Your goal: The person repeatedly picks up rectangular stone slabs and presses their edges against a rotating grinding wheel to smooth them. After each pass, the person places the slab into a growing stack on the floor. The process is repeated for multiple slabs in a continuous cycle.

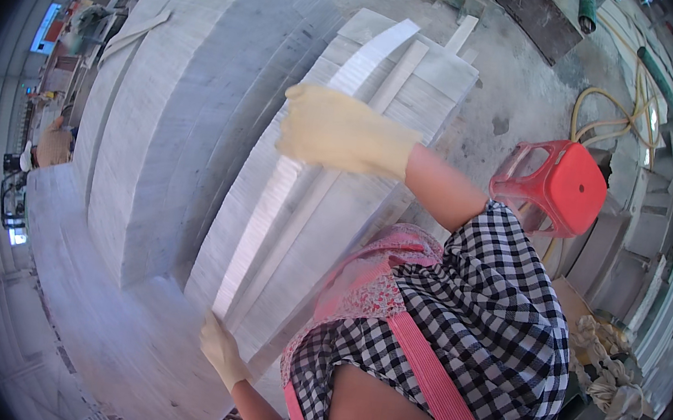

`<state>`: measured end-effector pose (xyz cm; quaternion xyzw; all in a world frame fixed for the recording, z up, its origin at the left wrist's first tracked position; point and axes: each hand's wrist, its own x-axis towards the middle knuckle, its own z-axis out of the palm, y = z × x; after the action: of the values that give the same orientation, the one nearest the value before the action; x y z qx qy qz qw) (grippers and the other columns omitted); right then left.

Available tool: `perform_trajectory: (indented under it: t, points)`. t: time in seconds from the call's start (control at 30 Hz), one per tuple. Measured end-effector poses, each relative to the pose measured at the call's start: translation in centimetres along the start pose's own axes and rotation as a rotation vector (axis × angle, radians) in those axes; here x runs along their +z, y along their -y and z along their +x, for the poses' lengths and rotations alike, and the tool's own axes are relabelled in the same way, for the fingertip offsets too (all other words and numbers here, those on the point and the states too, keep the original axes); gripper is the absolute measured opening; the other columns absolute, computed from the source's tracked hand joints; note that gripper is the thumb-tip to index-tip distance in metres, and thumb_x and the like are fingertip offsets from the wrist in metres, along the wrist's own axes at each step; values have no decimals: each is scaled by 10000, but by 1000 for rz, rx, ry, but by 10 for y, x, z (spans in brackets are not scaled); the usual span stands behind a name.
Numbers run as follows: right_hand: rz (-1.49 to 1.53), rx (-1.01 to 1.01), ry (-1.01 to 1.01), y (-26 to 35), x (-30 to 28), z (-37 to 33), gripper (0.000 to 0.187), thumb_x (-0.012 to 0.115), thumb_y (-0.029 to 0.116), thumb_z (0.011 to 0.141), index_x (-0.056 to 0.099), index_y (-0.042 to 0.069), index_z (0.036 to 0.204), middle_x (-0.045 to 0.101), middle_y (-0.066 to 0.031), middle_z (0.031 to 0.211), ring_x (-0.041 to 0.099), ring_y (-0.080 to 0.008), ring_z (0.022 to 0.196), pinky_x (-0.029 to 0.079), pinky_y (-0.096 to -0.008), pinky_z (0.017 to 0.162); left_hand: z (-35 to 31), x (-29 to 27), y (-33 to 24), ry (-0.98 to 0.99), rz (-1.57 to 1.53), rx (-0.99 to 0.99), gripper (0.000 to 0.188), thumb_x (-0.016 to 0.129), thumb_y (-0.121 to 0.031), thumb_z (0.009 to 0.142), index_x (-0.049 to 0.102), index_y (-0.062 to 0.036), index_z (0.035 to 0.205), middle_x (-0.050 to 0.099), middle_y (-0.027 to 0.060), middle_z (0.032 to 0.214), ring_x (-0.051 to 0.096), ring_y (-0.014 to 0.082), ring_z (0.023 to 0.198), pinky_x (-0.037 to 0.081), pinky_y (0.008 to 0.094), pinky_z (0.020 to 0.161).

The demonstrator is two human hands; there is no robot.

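A long, pale, slightly curved stone strip [255, 238] lies on a stack of grey-white stone slabs [334, 230]. My right hand [344, 133], in a cream glove, is closed over the strip's upper half; whatever is under its curled fingers is hidden. The glove is slightly blurred. At the strip's near lower end, my left hand [223, 351], also gloved, has its fingers closed around the end. Beside the strip, a second narrow strip [283, 245] runs along the same stack.
Larger stone blocks [175, 103] stand to the left, on a wide pale slab [118, 335]. A red plastic stool [576, 190] stands at right, with a yellow hose [625, 117] behind it. Crumpled cloths [610, 374] lie at lower right. Another person [54, 146] is at far left.
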<state>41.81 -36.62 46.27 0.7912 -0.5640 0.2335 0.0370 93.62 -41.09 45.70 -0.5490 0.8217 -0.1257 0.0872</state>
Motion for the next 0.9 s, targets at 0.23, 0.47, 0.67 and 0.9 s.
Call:
perform_trajectory:
  t: [0.23,0.47,0.67,0.9]
  points:
    - [117,60,45,22,96,10,249,740,177,765,695,107,1000,690,-85,967,635,-277,1043,419,-430,1033,-21,41,42,152,-60,-3,291,522,-85,942,625,-49,1212,688,201,1126,674,383,1023,542,510,832]
    - [-3,286,-229,66,134,-97,462,686,301,852,623,114,1270,602,-75,1311,527,-270,1279,348,-451,1125,-56,76,34,162,40,11,291,600,-149,914,639,-89,1196,699,168,1076,683,375,994,561,482,820]
    - [-42,256,-175,104,145,-100,491,639,354,919,581,124,1349,554,-85,1413,463,-275,1368,305,-494,1170,-42,87,63,135,41,-20,355,639,-167,909,632,-78,1252,704,154,1088,679,363,1004,551,477,843]
    - [92,73,-112,105,148,-113,423,607,342,931,613,136,1300,570,-99,1371,473,-290,1345,298,-501,1169,-99,66,30,76,-173,-219,413,591,-160,959,586,-53,1358,662,195,1232,630,368,1145,504,443,972]
